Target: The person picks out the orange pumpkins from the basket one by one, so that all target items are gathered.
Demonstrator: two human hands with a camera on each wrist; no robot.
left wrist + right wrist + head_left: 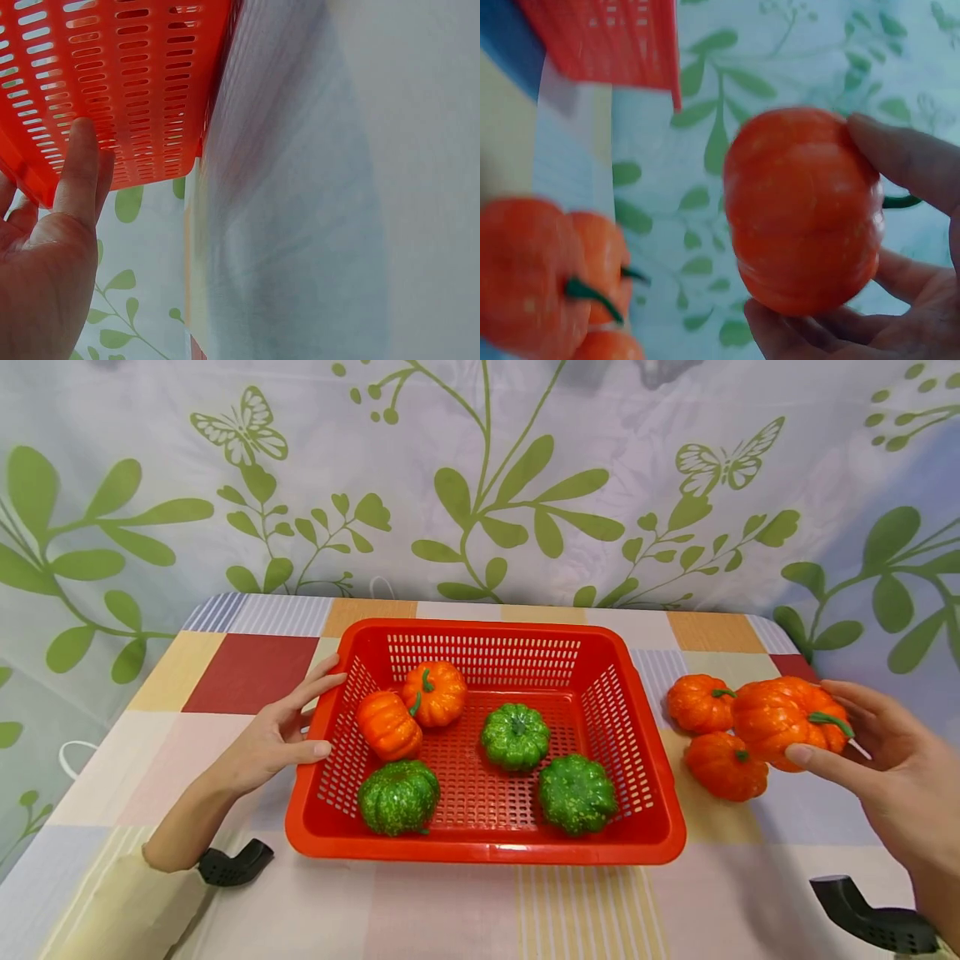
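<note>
My right hand point(885, 760) holds an orange pumpkin point(787, 722) with a green stem, thumb on its near side and fingers around the back. In the right wrist view this pumpkin point(802, 214) is raised above others of its kind. Two orange pumpkins, an upper one point(699, 703) and a lower one point(726, 768), lie beside the basket, close to the held one. My left hand point(273, 735) rests at the left rim of the red basket point(480, 850), thumb and index finger over the edge. In the left wrist view, straight fingers point(81, 169) touch the basket's outer wall.
Inside the basket are two orange pumpkins point(390, 727) at the left and three green ones, one point(399, 797) near the front left corner, others point(515, 737) further right. A checked cloth point(442, 910) covers the table. A leaf-patterned curtain point(300, 460) hangs behind.
</note>
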